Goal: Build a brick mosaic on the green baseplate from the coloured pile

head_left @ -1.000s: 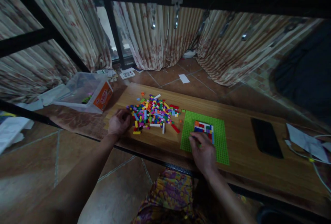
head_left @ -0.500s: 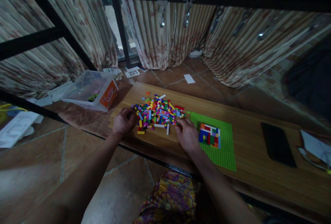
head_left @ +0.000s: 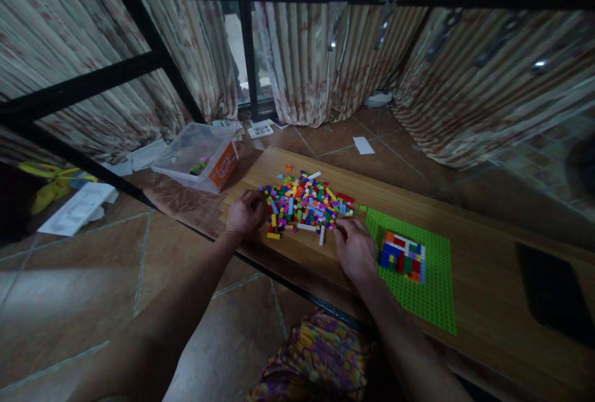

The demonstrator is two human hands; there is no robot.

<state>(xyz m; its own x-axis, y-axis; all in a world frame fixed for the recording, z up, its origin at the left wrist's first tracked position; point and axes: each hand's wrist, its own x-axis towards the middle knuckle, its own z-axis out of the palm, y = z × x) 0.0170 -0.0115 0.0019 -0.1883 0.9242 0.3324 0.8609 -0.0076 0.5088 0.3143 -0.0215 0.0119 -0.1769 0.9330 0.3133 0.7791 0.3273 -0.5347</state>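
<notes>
Green baseplate (head_left: pixel 439 284), largely bare, carries one compact brick block (head_left: pixel 403 257), while many loose bricks (head_left: pixel 304 204) lie between curled left hand (head_left: pixel 246 211) and right hand (head_left: pixel 356 247), contents unclear.

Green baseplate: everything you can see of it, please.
The green baseplate is a bright green, flat, four-sided sheet covered in rows of small studs, plastic by its look. It lies on the wooden table, to the right of the loose brick pile. A compact multicoloured brick build sits on it, leaving studs bare on the right. The right forearm hides its near left corner; whether they touch, I can't tell.
</notes>
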